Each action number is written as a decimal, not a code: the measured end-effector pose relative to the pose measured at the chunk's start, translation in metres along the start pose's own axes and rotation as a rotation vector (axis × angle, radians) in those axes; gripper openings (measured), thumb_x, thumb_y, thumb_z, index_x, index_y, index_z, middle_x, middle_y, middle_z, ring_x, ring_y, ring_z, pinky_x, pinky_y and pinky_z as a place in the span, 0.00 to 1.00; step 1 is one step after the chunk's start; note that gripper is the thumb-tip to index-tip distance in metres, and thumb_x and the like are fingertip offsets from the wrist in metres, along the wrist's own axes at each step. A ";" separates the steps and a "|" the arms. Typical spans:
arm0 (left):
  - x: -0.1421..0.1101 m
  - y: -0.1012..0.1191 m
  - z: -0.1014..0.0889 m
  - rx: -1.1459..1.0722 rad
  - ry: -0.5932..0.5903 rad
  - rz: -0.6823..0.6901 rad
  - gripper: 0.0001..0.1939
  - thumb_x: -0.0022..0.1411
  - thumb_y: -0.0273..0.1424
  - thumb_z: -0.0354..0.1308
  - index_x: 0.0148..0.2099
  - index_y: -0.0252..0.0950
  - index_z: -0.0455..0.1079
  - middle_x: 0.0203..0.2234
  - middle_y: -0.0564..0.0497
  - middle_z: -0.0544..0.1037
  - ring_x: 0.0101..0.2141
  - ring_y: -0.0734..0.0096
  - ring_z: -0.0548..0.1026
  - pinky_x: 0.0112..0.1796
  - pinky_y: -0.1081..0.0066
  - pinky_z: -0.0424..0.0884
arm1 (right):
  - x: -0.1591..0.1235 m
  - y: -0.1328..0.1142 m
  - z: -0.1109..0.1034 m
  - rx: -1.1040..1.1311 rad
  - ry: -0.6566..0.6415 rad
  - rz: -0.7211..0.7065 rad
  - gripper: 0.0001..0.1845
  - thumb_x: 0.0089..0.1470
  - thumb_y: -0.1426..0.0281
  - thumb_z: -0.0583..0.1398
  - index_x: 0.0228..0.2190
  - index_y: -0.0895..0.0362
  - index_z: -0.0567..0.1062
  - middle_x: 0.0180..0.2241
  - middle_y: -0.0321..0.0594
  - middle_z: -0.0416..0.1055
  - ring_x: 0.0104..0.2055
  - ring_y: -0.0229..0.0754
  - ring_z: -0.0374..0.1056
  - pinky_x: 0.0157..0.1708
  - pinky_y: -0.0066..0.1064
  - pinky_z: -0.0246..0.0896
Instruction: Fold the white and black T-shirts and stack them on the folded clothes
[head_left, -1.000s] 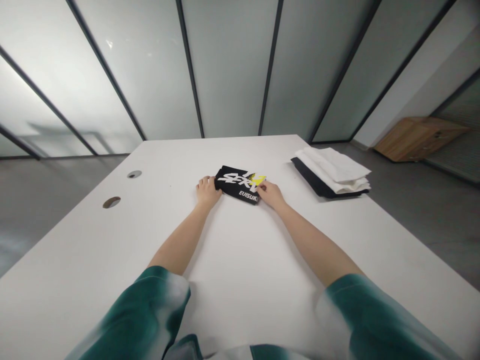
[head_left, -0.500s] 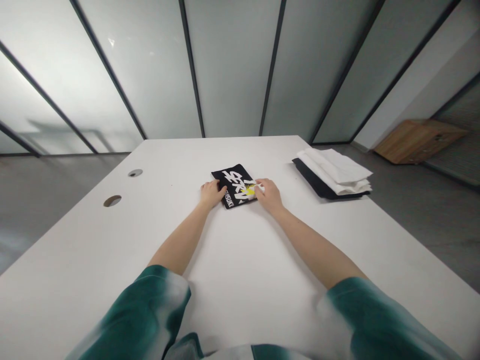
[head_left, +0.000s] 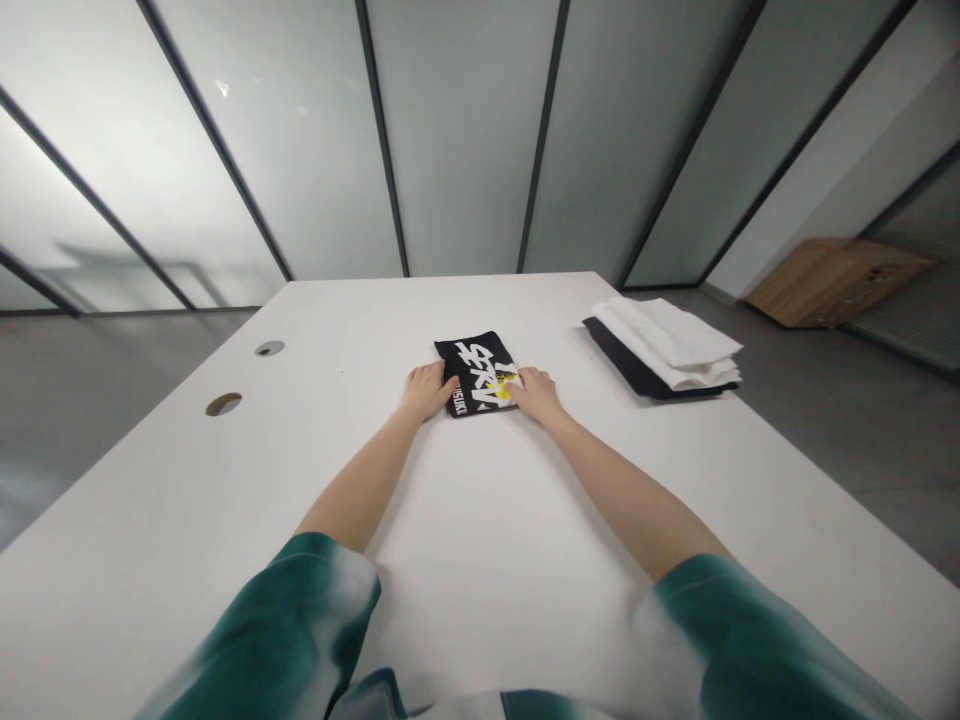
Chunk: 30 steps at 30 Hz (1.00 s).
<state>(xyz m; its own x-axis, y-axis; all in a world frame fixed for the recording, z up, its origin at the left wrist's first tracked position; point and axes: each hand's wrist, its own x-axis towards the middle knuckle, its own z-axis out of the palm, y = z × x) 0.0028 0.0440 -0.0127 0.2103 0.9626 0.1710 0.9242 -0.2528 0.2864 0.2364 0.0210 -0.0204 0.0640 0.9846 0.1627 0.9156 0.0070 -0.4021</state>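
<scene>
A folded black T-shirt (head_left: 480,372) lies flat on the white table, its top face printed with large white letters and a yellow patch. At its left edge is my left hand (head_left: 427,390), thumb on top and the other fingers along the side. My right hand (head_left: 537,394) grips the opposite edge the same way, its thumb over the print near the yellow part. Both hands are closed on the cloth; the fingertips under the edges are hidden.
To the right, a stack of folded white cloth (head_left: 667,340) rests on a folded black cloth (head_left: 630,362) near the table's (head_left: 465,560) right edge. Two round holes, one with a cover (head_left: 270,348), are at the left. A wooden cabinet (head_left: 832,282) stands beyond, by the frosted glass wall.
The folded T-shirt has shifted slightly right and sits straighter. My right hand has changed its hold along the right edge, and a white bit between its fingers no longer shows.
</scene>
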 end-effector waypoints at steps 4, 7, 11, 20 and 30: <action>0.002 -0.003 0.002 -0.043 0.065 -0.089 0.27 0.70 0.43 0.43 0.64 0.36 0.60 0.61 0.42 0.68 0.60 0.56 0.65 0.60 0.58 0.57 | 0.009 0.004 -0.003 0.282 -0.062 0.061 0.14 0.52 0.65 0.55 0.39 0.56 0.75 0.39 0.43 0.77 0.41 0.49 0.70 0.39 0.35 0.65; 0.004 -0.004 0.002 -0.073 0.078 -0.106 0.26 0.70 0.43 0.43 0.64 0.36 0.61 0.60 0.42 0.69 0.60 0.57 0.65 0.60 0.59 0.57 | 0.017 0.014 -0.013 0.502 -0.146 0.097 0.10 0.48 0.67 0.58 0.35 0.55 0.74 0.35 0.41 0.77 0.37 0.46 0.71 0.34 0.31 0.65; 0.003 -0.002 0.002 -0.075 0.072 -0.098 0.25 0.70 0.43 0.44 0.63 0.36 0.62 0.59 0.42 0.70 0.59 0.56 0.66 0.60 0.58 0.57 | 0.020 0.027 -0.034 0.614 -0.262 0.154 0.09 0.46 0.68 0.59 0.33 0.55 0.73 0.33 0.39 0.78 0.34 0.43 0.71 0.32 0.29 0.65; -0.006 0.010 -0.006 -0.089 0.091 0.157 0.29 0.65 0.45 0.52 0.63 0.35 0.62 0.59 0.41 0.68 0.60 0.57 0.64 0.60 0.61 0.58 | 0.020 0.034 -0.046 0.181 -0.121 0.188 0.20 0.50 0.59 0.62 0.41 0.59 0.77 0.43 0.51 0.77 0.43 0.51 0.72 0.43 0.36 0.63; -0.030 0.057 -0.003 -0.056 -0.186 0.668 0.36 0.52 0.41 0.63 0.63 0.38 0.66 0.63 0.41 0.65 0.61 0.50 0.63 0.61 0.55 0.57 | -0.010 0.041 -0.024 0.418 0.480 0.042 0.15 0.55 0.67 0.51 0.37 0.57 0.75 0.38 0.47 0.76 0.43 0.49 0.69 0.46 0.40 0.63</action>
<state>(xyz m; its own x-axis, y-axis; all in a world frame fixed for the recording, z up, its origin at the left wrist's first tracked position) 0.0478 0.0004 0.0014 0.7838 0.5988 0.1647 0.5611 -0.7965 0.2253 0.2827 0.0073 -0.0170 0.3560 0.7985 0.4854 0.6824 0.1327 -0.7188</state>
